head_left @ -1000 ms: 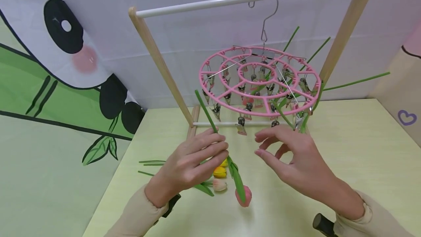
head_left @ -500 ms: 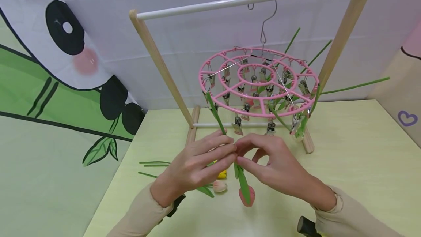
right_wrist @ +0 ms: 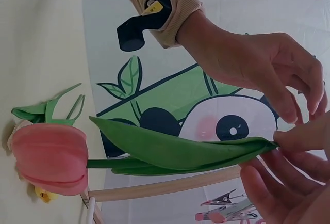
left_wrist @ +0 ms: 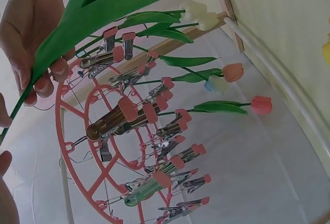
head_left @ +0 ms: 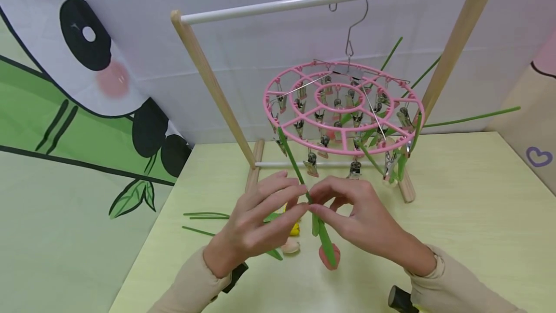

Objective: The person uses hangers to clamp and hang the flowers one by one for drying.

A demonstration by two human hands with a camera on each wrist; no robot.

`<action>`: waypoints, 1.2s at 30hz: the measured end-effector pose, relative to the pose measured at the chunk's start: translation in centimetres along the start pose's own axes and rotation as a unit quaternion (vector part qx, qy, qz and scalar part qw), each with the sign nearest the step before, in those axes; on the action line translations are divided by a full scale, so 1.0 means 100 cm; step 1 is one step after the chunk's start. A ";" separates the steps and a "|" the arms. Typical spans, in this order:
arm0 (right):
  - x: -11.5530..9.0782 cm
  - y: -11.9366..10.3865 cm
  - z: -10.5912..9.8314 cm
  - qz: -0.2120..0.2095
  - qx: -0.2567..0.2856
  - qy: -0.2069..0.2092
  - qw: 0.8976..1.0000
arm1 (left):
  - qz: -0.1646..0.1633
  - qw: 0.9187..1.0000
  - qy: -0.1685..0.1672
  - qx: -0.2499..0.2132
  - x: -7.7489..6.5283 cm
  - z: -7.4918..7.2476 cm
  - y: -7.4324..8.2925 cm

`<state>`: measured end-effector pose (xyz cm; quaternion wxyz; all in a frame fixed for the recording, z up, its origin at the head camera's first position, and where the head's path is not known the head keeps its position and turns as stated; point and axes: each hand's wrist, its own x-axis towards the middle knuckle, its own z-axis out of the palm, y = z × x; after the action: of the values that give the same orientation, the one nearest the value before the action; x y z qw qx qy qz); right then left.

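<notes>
My right hand (head_left: 358,211) pinches the green stem of an artificial pink tulip (head_left: 329,256) between thumb and fingertips. The flower hangs head down over the table, its stem slanting up to the left. My left hand (head_left: 260,221) is beside the same stem, fingers parted and fingertips right at it. In the right wrist view the tulip's pink head (right_wrist: 49,159) and long leaves lie clear of both hands. Just beyond the hands hangs a round pink clip hanger (head_left: 346,151) with many metal clips (head_left: 311,164). Several tulips (left_wrist: 261,105) hang clipped on it.
A wooden rack with a white top bar (head_left: 269,9) carries the hanger by a metal hook (head_left: 364,11). Loose tulips, one pale pink (head_left: 291,246), lie on the table (head_left: 460,226) by my left hand. A panda-print cloth (head_left: 130,37) covers the backdrop.
My right hand has moved left and taken hold of the tulip stem. My left fingers, earlier gripping it, have spread apart. The tulip has shifted slightly right.
</notes>
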<state>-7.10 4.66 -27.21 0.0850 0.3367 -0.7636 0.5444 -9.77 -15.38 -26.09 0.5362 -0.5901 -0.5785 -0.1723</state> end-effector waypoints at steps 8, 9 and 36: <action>-0.001 -0.002 0.000 -0.009 -0.007 0.012 1.000 | -0.188 0.974 0.077 -0.100 0.003 -0.002 0.010; -0.002 -0.001 0.000 -0.011 -0.008 0.013 1.000 | -0.219 0.965 0.083 -0.117 0.003 -0.002 0.011; -0.004 0.008 0.003 -0.029 -0.017 0.039 0.999 | -0.510 0.761 0.123 -0.383 0.010 0.012 0.024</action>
<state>-7.19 4.73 -28.17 0.1360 0.3363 -0.7584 0.5414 -7.95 -13.27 -26.79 0.1655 -0.3379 -0.6085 -0.6986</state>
